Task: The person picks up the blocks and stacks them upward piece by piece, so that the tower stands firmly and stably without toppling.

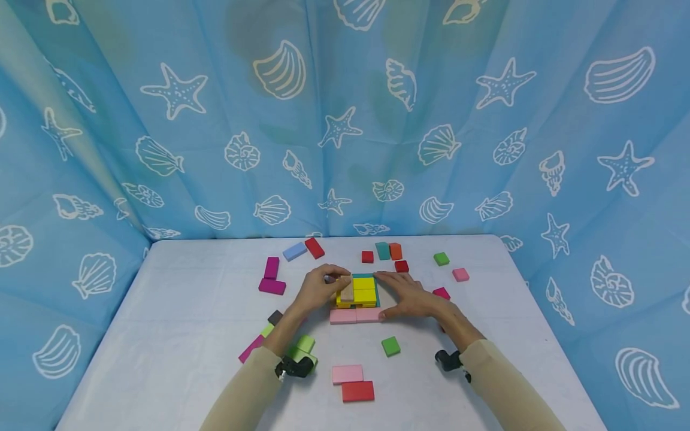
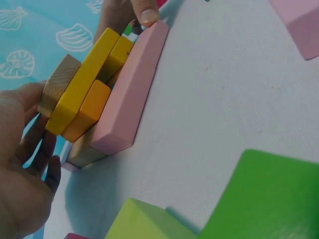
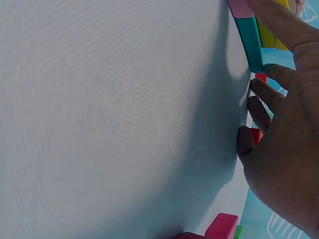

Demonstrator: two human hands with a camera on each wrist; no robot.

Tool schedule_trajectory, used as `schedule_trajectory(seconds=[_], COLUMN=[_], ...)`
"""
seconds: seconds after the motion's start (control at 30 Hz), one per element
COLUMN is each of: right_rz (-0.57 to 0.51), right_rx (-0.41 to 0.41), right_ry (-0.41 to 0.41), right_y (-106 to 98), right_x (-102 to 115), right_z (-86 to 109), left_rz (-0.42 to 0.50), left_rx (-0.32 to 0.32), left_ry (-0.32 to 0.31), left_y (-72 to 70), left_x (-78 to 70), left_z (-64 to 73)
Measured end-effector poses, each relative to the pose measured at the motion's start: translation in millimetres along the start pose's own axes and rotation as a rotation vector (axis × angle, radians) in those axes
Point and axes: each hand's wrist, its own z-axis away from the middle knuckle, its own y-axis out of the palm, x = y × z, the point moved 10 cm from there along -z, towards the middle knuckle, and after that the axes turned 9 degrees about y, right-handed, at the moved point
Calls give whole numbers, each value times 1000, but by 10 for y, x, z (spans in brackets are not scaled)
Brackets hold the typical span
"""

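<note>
In the middle of the table stands a low stack of toy blocks, with yellow blocks [image 1: 365, 290] on top. My left hand [image 1: 312, 293] pinches a plain wooden block [image 2: 60, 84] lying at the stack's left end, over a yellow block [image 2: 92, 74]. Beneath that show an orange block [image 2: 88, 112] and another wooden one. Two pink blocks [image 1: 343, 317] form the front side. My right hand [image 1: 412, 296] lies along the right side with fingers spread, its thumb at the end of the pink row and its fingers near a teal block [image 3: 250, 42].
Loose blocks lie around the stack: magenta ones [image 1: 272, 287] on the left, light green ones [image 1: 305, 344] by the left wrist, and a green one [image 1: 390, 346] in front. Nearer still lie a pink block [image 1: 347, 374] and a red block [image 1: 358, 391]. Several more sit behind and right.
</note>
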Motion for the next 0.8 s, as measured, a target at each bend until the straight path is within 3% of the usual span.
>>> schedule_trajectory(seconds=[0.47,0.8], right_rz=[-9,-10], right_rx=[5,-1], right_ry=[3,-3], right_y=[8,-5], right_x=[-15,10], right_z=[4,13], left_rz=[-22,-3], left_rx=[-15,-27], left_ry=[19,-1], left_y=[6,-12], left_x=[-13,-3], left_z=[-3,14])
